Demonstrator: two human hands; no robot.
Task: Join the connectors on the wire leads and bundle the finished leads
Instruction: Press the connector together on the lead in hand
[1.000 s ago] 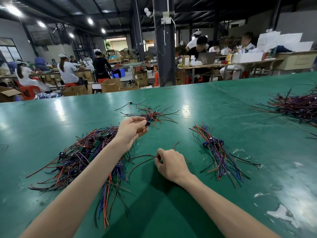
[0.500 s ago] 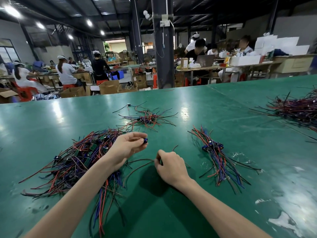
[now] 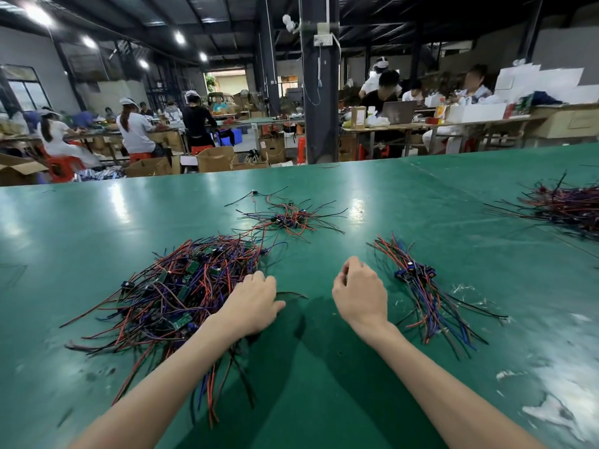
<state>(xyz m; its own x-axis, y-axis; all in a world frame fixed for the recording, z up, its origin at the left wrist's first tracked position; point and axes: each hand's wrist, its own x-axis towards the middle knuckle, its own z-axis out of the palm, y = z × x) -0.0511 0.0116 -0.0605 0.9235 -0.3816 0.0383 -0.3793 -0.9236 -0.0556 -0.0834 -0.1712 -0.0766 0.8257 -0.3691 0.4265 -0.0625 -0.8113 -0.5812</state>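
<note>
A big tangle of red, black and blue wire leads [image 3: 181,286] with small green boards lies at the left on the green table [image 3: 324,384]. My left hand [image 3: 252,303] rests palm down on its right edge, fingertips bent into the wires. A dark wire lead [image 3: 293,294] trails out to the right from under this hand. My right hand [image 3: 359,293] hovers just left of a smaller sorted bundle [image 3: 424,293] with blue connectors. Its fingers curl inward and no wire shows in them. A third small heap [image 3: 290,218] lies further back.
Another pile of leads [image 3: 564,205] sits at the table's far right edge. White scuffs [image 3: 557,400] mark the table at the lower right. Beyond the far edge are a dark pillar [image 3: 319,92], cardboard boxes and people at other benches.
My left hand, which held a connector up at its fingertips, has dropped to the edge of the big pile. My right hand has let go of the wire and lifted towards the right.
</note>
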